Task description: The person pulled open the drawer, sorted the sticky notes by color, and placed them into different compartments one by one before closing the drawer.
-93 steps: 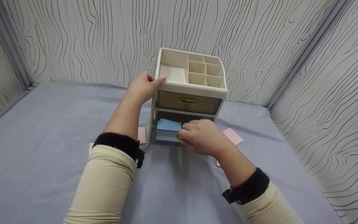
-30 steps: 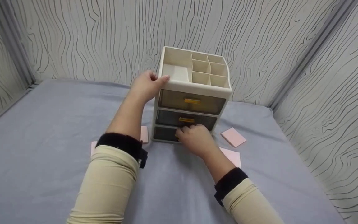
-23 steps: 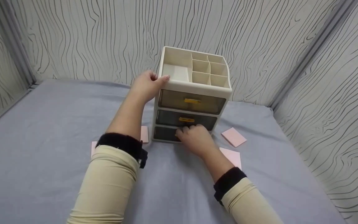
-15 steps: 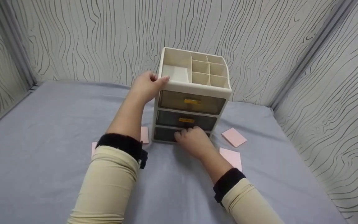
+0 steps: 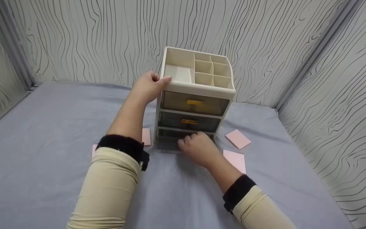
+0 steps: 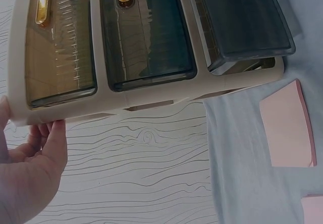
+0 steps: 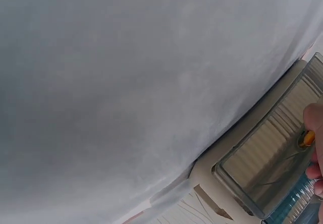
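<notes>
A cream desktop organizer with a compartmented top stands on the cloth. My left hand grips its upper left edge, thumb over the rim. Low at the front, my right hand pinches the amber handle of the smoky bottom drawer. That drawer sticks out a little from the frame, as the left wrist view also shows. In the head view my fingers hide its handle. Above it, the middle drawer and the brownish top drawer sit flush in the frame.
Pink paper pads lie on the grey-blue cloth: one pad and another to the right, one left of the organizer, and one partly behind my left forearm. A wood-grain patterned wall rises behind.
Earlier, the middle drawer stood out with blue paper in it; it was then pushed in. My right hand moved down to the bottom drawer and has just drawn it slightly outward. The left hand stayed.
</notes>
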Action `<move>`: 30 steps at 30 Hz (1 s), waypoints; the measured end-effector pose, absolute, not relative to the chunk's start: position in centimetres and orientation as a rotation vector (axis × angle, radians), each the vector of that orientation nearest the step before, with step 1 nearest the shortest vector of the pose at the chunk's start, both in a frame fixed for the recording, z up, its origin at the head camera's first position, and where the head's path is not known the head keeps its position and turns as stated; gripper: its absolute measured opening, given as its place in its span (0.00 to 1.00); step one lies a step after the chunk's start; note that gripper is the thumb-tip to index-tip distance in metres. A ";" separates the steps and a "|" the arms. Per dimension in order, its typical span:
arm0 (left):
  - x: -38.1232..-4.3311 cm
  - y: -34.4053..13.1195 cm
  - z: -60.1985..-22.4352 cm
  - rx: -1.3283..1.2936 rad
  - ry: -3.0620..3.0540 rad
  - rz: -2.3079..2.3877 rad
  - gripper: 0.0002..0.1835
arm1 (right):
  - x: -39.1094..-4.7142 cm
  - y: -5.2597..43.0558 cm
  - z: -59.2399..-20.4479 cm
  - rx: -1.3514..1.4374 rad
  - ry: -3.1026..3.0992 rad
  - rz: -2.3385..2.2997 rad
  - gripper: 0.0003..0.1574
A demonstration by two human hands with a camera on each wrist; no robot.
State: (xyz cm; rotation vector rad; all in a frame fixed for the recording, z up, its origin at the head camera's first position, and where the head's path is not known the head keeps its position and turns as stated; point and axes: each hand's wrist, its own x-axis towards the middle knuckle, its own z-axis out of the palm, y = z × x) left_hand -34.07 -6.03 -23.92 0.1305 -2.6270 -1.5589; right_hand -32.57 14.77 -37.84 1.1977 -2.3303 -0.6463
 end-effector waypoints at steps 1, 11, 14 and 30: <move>-34.1 -6.0 -23.9 0.131 -2.627 -1.560 0.23 | -32.5 14.9 -37.9 1.205 -2.315 -0.642 0.05; -34.2 -6.1 -23.9 0.118 -2.647 -1.522 0.23 | -32.1 15.5 -37.9 1.215 -2.219 -0.565 0.11; -34.3 -6.1 -23.9 0.134 -2.647 -1.533 0.23 | -32.1 15.2 -37.6 1.213 -2.274 -0.604 0.09; -34.2 -6.2 -23.9 0.122 -2.648 -1.543 0.24 | -32.5 14.9 -37.4 1.232 -2.267 -0.811 0.06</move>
